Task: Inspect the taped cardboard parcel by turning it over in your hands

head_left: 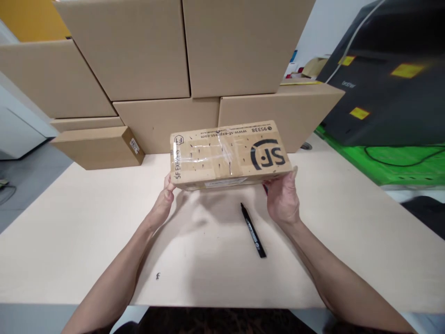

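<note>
A taped brown cardboard box (215, 160) with a black SF logo and small dark marks is held above the pale table (114, 222). My left hand (163, 204) grips its lower left corner, and my right hand (284, 197) grips its lower right end. Most of the fingers are hidden under or behind the box. Below it on the table lies a black marker (253, 230), its tip pointing away from me, touched by neither hand. A bit of something red shows beside my right fingers.
Large cardboard boxes (139, 51) are stacked along the table's back. A smaller box (97, 146) sits at the back left. Off the right edge stand a dark machine (375, 93) with yellow stickers and a green base (382, 167).
</note>
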`<state>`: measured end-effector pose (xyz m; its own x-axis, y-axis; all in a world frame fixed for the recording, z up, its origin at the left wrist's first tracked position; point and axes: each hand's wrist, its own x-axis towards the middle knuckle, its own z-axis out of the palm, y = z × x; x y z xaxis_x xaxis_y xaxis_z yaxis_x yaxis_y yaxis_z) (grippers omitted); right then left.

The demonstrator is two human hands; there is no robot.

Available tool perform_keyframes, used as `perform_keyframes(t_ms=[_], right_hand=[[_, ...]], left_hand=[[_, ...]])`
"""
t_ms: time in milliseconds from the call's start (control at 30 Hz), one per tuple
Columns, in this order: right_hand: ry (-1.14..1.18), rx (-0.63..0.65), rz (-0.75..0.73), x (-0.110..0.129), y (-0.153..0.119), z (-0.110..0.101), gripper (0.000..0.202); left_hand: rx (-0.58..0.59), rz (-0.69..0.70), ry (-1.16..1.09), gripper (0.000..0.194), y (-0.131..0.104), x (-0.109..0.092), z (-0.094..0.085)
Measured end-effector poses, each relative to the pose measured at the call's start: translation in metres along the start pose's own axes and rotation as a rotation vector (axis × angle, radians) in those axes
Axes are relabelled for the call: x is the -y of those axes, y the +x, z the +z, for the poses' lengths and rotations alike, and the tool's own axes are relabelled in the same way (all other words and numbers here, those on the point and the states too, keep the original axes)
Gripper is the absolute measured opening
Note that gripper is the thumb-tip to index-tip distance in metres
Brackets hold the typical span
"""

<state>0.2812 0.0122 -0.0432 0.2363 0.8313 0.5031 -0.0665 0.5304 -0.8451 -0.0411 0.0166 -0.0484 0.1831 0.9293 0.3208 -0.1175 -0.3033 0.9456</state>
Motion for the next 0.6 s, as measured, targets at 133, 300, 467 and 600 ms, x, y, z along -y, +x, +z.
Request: perform_keyframes(t_ms=[133,300,467,600], right_hand=[[0.116,-0.013,0.03,0.008,-0.006,0.007,0.058],[0.013,0.007,-0.037,0.008,-0.015,0.004,0.056],[-0.122,0.11,-0.172,0.014,-0.022,-0.001,0.055],[-0.06,0.102,-0.176,0.021,-0.024,0.001,0.057]], left_hand=[[-0.047,0.039,-0.051,0.088,0.002,0.004,-0.002],[-0.203,0.009,-0.124,0.093,0.007,0.005,0.001],[-0.202,-0.107,-0.143,0.096,0.008,0.005,0.004],[-0.124,-0.152,-0.034,0.096,0.002,-0.001,0.011]])
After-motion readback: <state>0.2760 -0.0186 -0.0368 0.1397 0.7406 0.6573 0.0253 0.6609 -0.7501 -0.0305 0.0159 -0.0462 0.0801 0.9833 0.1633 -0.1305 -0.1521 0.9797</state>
